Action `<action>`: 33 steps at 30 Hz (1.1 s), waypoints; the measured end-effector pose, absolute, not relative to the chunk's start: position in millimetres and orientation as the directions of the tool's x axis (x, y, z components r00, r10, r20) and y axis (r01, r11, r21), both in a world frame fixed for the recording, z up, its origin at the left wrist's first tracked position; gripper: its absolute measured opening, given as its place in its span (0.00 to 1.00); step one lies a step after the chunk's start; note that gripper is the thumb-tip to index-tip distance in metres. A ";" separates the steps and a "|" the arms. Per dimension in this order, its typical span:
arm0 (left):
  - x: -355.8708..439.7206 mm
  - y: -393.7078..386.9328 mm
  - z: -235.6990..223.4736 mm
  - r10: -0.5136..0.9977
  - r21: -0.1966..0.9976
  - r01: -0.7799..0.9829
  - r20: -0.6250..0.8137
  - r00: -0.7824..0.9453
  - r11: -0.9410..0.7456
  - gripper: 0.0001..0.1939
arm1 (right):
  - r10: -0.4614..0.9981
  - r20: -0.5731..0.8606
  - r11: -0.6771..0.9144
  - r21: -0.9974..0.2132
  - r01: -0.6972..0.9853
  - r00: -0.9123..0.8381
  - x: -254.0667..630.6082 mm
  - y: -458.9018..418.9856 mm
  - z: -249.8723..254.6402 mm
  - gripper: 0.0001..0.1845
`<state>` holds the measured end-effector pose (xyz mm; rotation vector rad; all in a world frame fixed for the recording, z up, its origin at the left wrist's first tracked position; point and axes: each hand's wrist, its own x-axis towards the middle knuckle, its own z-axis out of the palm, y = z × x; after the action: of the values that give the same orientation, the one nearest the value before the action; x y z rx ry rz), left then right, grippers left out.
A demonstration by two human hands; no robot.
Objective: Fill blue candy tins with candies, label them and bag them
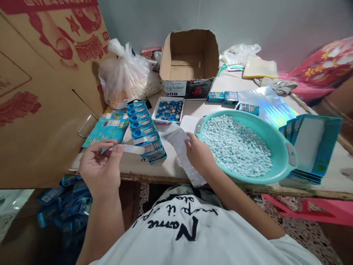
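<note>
My left hand is closed in a pinch on a small clear sticker strip, held just in front of the table edge. My right hand grips a long white backing sheet that hangs down over the table edge. Between my hands stands a row of small blue boxes, lined up on the table. To the right of my right hand sits a teal basin full of pale blue-white candies.
A white tray of blue caps and an open cardboard box stand behind the row. Flat blue cartons lean at the right; a plastic bag and a big brown carton at the left. More blue boxes lie on the floor.
</note>
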<state>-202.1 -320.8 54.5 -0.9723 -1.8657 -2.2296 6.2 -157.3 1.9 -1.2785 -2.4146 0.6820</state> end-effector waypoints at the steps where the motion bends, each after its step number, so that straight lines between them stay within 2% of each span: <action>1: -200.7 -321.1 56.0 0.337 0.854 0.450 0.517 -0.787 -0.259 0.12 | 0.840 0.055 0.478 -0.547 0.687 -0.540 2.4 -153.8 0.7 0.23; 4: -193.5 -321.5 61.2 0.397 0.846 0.468 0.533 -0.747 -0.256 0.17 | 0.860 0.078 0.457 -0.553 0.696 -0.504 -5.5 -145.3 -2.1 0.24; 6: -189.2 -321.9 63.8 0.455 0.839 0.480 0.544 -0.705 -0.257 0.22 | 0.835 0.197 0.525 -0.564 0.638 -0.514 -7.2 -144.9 1.2 0.27; 8: -187.0 -322.5 65.4 0.509 0.829 0.492 0.554 -0.659 -0.266 0.25 | 0.748 0.359 0.648 -0.574 0.500 -0.558 -6.9 -149.9 12.5 0.28; 10: -186.8 -323.3 66.5 0.538 0.820 0.506 0.562 -0.627 -0.267 0.27 | 0.624 0.476 0.750 -0.588 0.304 -0.620 -6.8 -158.8 32.0 0.24; 14: -188.3 -327.8 69.0 0.582 0.793 0.552 0.584 -0.566 -0.259 0.35 | 0.426 0.543 0.761 -0.648 -0.039 -0.724 -15.7 -176.9 79.2 0.17; 17: -188.0 -333.6 70.7 0.692 0.789 0.576 0.540 -0.480 -0.215 0.43 | 0.297 0.483 0.725 -0.675 -0.134 -0.824 -30.0 -185.0 104.4 0.14; 19: -187.7 -336.8 70.9 0.751 0.808 0.558 0.484 -0.450 -0.186 0.41 | 0.235 0.387 0.714 -0.691 -0.112 -0.892 -39.3 -188.6 112.8 0.14; 23: -189.9 -340.6 69.4 0.748 0.814 0.535 0.497 -0.440 -0.226 0.32 | 0.271 0.197 0.625 -0.780 0.017 -0.942 -50.1 -192.9 112.9 0.05; 27: -192.7 -343.8 67.5 0.774 0.801 0.554 0.493 -0.398 -0.225 0.32 | 0.266 0.063 0.531 -0.843 0.091 -0.962 -53.2 -193.6 108.3 0.09; 30: -193.3 -344.5 65.9 0.783 0.807 0.547 0.483 -0.392 -0.224 0.39 | 0.252 0.054 0.552 -0.828 0.098 -0.966 -54.8 -193.7 110.2 0.06; 33: -194.7 -341.2 63.7 0.755 0.864 0.467 0.431 -0.494 -0.188 0.49 | 0.273 0.107 0.535 -0.843 0.058 -0.956 -58.2 -193.3 113.3 0.06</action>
<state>-194.7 -341.2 63.7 -1.6649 -2.1326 -2.0325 -58.2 -193.3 113.3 -0.2799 -2.5475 1.3861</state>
